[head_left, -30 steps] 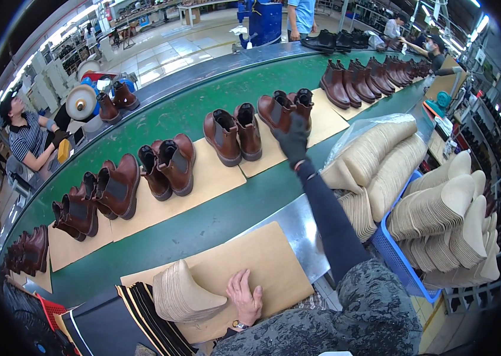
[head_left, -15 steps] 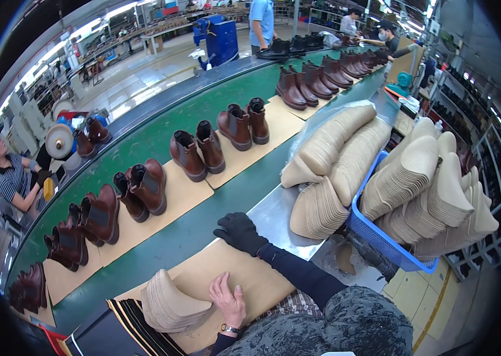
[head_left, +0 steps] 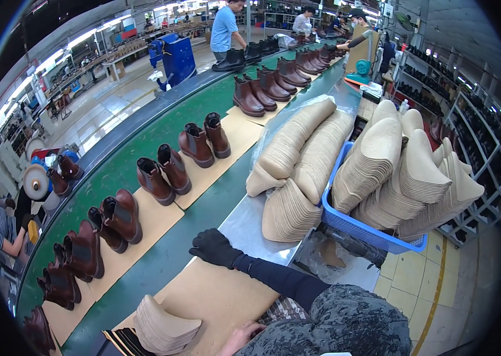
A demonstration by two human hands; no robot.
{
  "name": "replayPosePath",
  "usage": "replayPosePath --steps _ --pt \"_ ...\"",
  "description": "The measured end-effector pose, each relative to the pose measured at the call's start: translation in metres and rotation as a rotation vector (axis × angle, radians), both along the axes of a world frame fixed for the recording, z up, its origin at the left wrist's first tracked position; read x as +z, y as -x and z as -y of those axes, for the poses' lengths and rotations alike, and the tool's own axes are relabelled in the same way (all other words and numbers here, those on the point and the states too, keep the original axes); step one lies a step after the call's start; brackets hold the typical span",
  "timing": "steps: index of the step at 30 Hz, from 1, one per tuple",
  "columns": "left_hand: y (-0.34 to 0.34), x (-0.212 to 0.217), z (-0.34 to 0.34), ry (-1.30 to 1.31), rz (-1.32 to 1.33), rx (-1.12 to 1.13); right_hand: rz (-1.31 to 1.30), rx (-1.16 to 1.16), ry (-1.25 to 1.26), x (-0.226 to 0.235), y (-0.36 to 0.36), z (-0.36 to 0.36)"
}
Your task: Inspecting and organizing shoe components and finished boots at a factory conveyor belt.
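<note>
"Position of the tan sheet (head_left: 221,296)?"

"Right by the gloved right hand (head_left: 215,248), with a stack of inserts (head_left: 164,329) on top."

"Containers?"

"Blue basket (head_left: 375,233), heaped with tan inserts (head_left: 422,178)."

"Grip?"

"Right: curled at the sheet's far edge, too hidden to say whether pinching. Bare left hand (head_left: 241,339): partly cut off, hold unclear."

I've two hands here: one gloved right hand (head_left: 215,247) and one bare left hand (head_left: 243,338). I count six brown Chelsea boots (head_left: 155,183) clearly, three pairs; the others overlap past counting. Then two long rows of tan inserts (head_left: 295,139), two shorter insert stacks (head_left: 289,212), one blue plastic basket (head_left: 370,233).
</note>
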State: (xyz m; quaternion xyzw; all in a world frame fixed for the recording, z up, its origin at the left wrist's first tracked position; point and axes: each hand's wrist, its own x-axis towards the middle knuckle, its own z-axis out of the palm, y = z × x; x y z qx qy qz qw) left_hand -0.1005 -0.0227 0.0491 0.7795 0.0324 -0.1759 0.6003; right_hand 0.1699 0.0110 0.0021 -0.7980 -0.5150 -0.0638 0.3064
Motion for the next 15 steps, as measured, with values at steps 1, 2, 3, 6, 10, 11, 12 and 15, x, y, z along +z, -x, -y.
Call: replayPosePath --steps 1,2,3,6,10,11,12,15 --pt "0.001 -0.008 0.0 -0.083 -0.014 -0.061 -0.008 0.004 0.016 0.001 0.0 -0.001" --pt "0.002 -0.014 0.001 -0.079 -0.016 -0.067 -0.011 -0.002 0.019 0.002 0.0 -0.001" --pt "0.001 -0.017 0.002 -0.168 0.051 -0.058 -0.003 0.001 0.016 0.003 -0.001 -0.001" --pt "0.0 -0.025 0.008 -0.434 0.258 -0.024 0.003 0.0 0.003 0.001 -0.003 0.002" --pt "-0.002 -0.024 0.017 -0.798 0.542 0.038 0.0 -0.001 0.007 0.001 -0.003 0.0" --pt "-0.004 -0.023 0.019 -0.8 0.541 0.04 0.001 0.001 0.006 0.002 -0.002 0.0" --pt "-0.007 -0.022 0.02 -0.766 0.594 0.091 0.005 0.006 0.014 0.003 0.0 -0.001" --pt "-0.018 -0.016 0.015 -0.581 0.653 0.157 0.008 -0.002 0.036 0.003 -0.002 0.001"
